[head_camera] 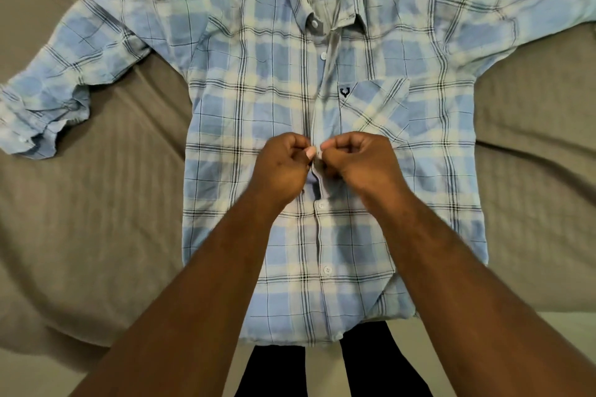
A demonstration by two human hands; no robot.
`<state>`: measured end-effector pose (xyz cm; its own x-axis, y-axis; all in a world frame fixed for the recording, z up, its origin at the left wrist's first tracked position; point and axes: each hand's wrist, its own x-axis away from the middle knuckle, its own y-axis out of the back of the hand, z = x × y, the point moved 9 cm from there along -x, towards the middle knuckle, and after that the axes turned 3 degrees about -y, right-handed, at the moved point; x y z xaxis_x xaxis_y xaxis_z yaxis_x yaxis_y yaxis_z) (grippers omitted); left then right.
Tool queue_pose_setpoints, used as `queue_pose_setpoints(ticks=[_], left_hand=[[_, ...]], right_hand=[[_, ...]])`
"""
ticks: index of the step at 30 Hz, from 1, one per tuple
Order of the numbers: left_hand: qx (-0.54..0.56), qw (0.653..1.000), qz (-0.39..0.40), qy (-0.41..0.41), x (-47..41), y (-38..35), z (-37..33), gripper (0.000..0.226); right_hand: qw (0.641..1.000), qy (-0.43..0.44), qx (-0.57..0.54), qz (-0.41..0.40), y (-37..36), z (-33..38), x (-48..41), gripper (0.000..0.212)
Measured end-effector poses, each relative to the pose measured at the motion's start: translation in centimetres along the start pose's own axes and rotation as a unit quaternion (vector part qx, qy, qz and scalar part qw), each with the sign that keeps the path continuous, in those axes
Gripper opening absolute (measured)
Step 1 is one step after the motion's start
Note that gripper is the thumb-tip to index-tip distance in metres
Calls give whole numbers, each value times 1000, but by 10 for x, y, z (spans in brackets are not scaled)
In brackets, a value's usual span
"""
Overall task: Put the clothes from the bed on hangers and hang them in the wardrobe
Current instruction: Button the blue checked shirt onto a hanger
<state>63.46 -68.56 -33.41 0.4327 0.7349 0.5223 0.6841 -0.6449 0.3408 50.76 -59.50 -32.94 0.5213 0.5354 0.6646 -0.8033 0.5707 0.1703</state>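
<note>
A light blue and white checked shirt [251,100] lies flat and face up on the bed, sleeves spread to both sides, collar at the top. Its chest pocket with a small dark logo sits right of the button strip. My left hand [282,167] and my right hand [356,164] meet at the middle of the button strip, each pinching an edge of the shirt front with curled fingers. The two lower buttons below my hands are closed; above my hands the front gapes slightly. No hanger is in view.
A wrinkled grey-brown bedsheet [96,219] covers the bed on all sides of the shirt. The shirt hem hangs over the near bed edge, where my dark trouser legs [274,371] show below.
</note>
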Motion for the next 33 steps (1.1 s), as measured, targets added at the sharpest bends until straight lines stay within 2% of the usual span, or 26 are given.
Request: queue_pose_setpoints(ticks=[2,5,7,8,11,13,16,20,21,24,27,30,33], left_hand=[[-77,997,21,-2,3,-5,1,10],[-177,984,33,8,15,-11,1,20],[-208,978,23,-8,21,-11,-2,15],[-203,979,15,-14,23,-10,-3,10],[-172,985,15,-18,19,-8,-5,5],[-154,987,41,-7,16,-9,-7,3],[-129,990,52,21,8,-5,-7,13],[-36,998,-13,50,0,4,-8,18],[-27,998,-35,34,-1,6,-12,18],[-77,991,-93,-56,-3,5,-31,7],[-121,979,-109,-122,-5,-5,-46,13],[-175,968,-119,-136,-11,-12,-48,20],[-209,959,-131,-136,-15,-14,-48,13]], right_hand=[[992,-13,118,47,-1,7,-3,8],[968,-69,207,126,-4,10,-2,22],[958,-81,244,128,0,15,0,19],[961,-62,249,101,3,21,-2,19],[975,56,210,-47,15,49,-10,30],[970,100,202,-92,12,57,-14,28],[968,109,204,-97,8,48,-27,16],[997,23,-16,-78,23,16,-35,9],[996,11,-58,-65,24,13,-34,7],[990,4,-136,-45,26,8,-30,21],[986,8,-161,-44,28,7,-28,22],[985,31,-163,-48,29,7,-26,13],[989,50,-135,-44,26,6,-24,12]])
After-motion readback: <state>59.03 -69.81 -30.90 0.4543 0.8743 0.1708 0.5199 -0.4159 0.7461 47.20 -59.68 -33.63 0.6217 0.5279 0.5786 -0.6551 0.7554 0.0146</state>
